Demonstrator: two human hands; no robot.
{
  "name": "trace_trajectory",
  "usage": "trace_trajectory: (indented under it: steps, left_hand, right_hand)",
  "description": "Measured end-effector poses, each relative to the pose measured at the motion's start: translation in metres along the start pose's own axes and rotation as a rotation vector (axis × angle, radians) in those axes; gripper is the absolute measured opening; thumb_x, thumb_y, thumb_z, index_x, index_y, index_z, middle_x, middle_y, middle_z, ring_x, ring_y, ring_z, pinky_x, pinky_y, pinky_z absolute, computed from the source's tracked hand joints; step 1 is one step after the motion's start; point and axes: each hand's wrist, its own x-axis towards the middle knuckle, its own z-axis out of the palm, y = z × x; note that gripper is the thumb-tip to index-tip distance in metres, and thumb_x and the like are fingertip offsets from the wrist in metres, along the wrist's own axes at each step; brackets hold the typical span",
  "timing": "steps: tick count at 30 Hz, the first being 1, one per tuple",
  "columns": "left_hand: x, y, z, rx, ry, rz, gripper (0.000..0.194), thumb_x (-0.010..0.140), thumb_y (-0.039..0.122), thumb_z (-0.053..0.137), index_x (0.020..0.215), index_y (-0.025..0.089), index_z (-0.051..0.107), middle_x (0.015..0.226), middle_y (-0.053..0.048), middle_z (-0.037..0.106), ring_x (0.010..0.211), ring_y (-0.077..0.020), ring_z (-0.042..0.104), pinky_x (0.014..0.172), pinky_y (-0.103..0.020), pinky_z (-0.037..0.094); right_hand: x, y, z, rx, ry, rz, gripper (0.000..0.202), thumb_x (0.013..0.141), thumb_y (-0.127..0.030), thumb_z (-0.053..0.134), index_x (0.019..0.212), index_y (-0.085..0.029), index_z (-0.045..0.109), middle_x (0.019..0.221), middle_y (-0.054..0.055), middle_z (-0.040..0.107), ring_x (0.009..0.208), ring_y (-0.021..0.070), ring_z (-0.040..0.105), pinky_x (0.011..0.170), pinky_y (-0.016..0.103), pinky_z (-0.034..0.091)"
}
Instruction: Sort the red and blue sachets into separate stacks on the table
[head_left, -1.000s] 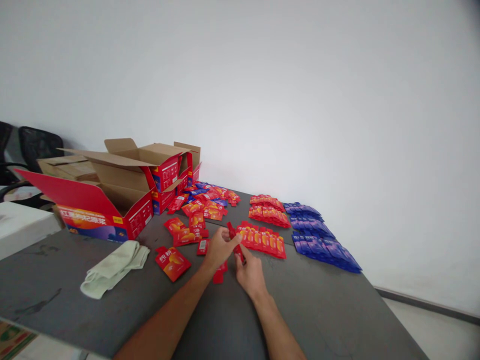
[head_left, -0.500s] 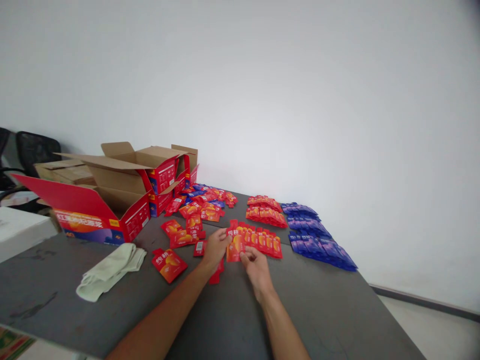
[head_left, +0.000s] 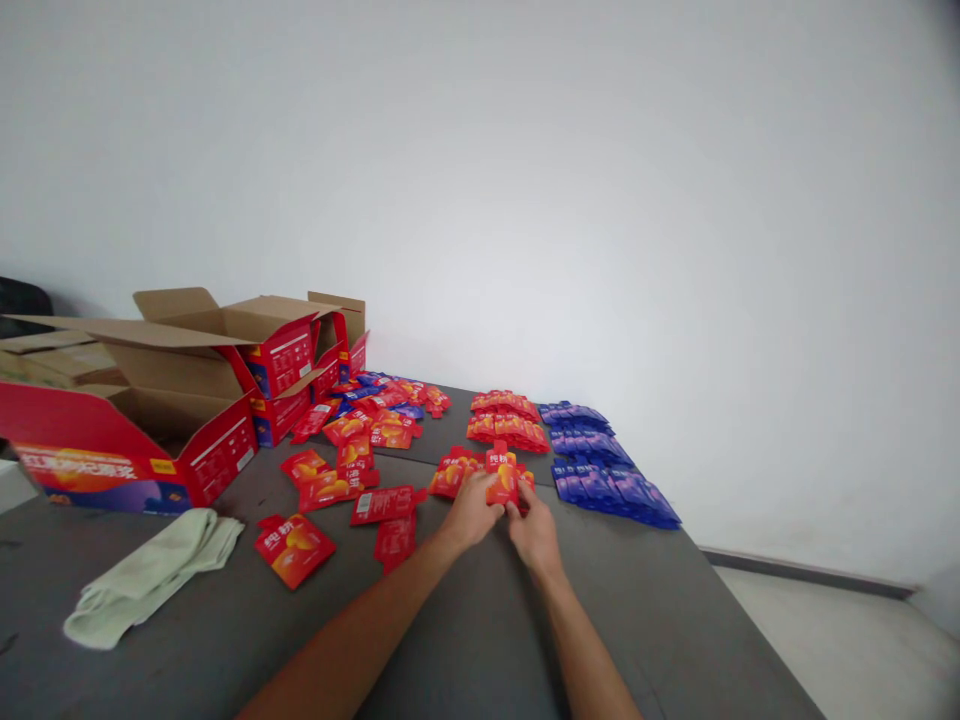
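A red pouch (head_left: 502, 472) with orange fruit print is held upright between both hands, over a front row of red pouches (head_left: 452, 470). My left hand (head_left: 474, 510) grips its left lower side, and my right hand (head_left: 533, 525) pinches its lower right corner. Behind them lie more rows of overlapping red pouches (head_left: 508, 430). Rows of blue pouches (head_left: 611, 490) are to the right. Loose red pouches lie left of my left hand, among them one flat near the cloth (head_left: 294, 548) and two showing their backs (head_left: 382, 505).
Open red cartons (head_left: 217, 455) stand along the left of the grey table (head_left: 465, 640). A pale green cloth (head_left: 154, 575) lies in front of them. Mixed red and blue pouches (head_left: 375, 395) are heaped beside the cartons. A white wall rises behind the table.
Both hands have moved right with the red pouch, from the left end of the front row to over its right part. The view has shifted, so the cartons and cloth appear further left.
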Motion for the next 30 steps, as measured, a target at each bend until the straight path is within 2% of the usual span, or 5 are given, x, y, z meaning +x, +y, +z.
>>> trace_trajectory:
  steps: [6, 15, 22, 27, 30]
  left_hand:
    - [0.015, -0.001, 0.029, 0.467, -0.064, 0.085, 0.048, 0.084, 0.022, 0.052, 0.131, 0.019, 0.058, 0.14, -0.013, 0.051, 0.13, -0.0295, 0.041, 0.112, -0.047, 0.029]
    - [0.021, -0.017, 0.055, 0.67, -0.101, 0.083, 0.041, 0.091, 0.033, 0.049, 0.131, 0.027, 0.056, 0.14, -0.009, 0.05, 0.129, -0.0312, 0.036, 0.108, -0.051, 0.03]
    - [0.014, -0.016, 0.058, 0.727, -0.093, 0.088, 0.04, 0.09, 0.032, 0.049, 0.13, 0.026, 0.057, 0.144, -0.01, 0.046, 0.132, -0.0335, 0.033, 0.106, -0.053, 0.031]
    - [0.012, -0.011, 0.056, 0.731, -0.091, 0.087, 0.043, 0.089, 0.033, 0.05, 0.131, 0.025, 0.055, 0.146, -0.011, 0.043, 0.135, -0.0346, 0.031, 0.107, -0.055, 0.029]
    - [0.005, -0.007, 0.046, 0.738, -0.088, 0.099, 0.046, 0.089, 0.033, 0.049, 0.134, 0.025, 0.053, 0.148, -0.011, 0.041, 0.137, -0.0349, 0.028, 0.109, -0.057, 0.025]
  right_hand:
    - [0.005, 0.026, -0.005, -0.301, -0.039, -0.076, 0.044, 0.085, -0.022, 0.045, 0.123, -0.01, 0.063, 0.104, 0.017, 0.069, 0.096, 0.0276, 0.059, 0.091, 0.038, 0.041]
    - [0.004, 0.038, -0.004, -0.443, -0.009, 0.059, 0.041, 0.09, -0.023, 0.043, 0.126, -0.024, 0.062, 0.117, 0.016, 0.062, 0.106, 0.0329, 0.047, 0.081, 0.042, 0.038]
    - [0.001, 0.046, 0.0, -0.412, -0.051, 0.022, 0.046, 0.083, -0.019, 0.049, 0.126, -0.028, 0.062, 0.135, 0.012, 0.054, 0.114, 0.035, 0.042, 0.084, 0.046, 0.039]
    - [0.0, 0.052, -0.001, -0.372, -0.041, 0.0, 0.05, 0.083, -0.016, 0.045, 0.129, -0.03, 0.059, 0.134, 0.008, 0.057, 0.112, 0.0324, 0.044, 0.085, 0.046, 0.039]
    - [0.0, 0.048, -0.004, -0.388, -0.033, -0.008, 0.05, 0.082, -0.016, 0.046, 0.128, -0.029, 0.06, 0.133, 0.008, 0.058, 0.11, 0.0322, 0.044, 0.085, 0.047, 0.038]
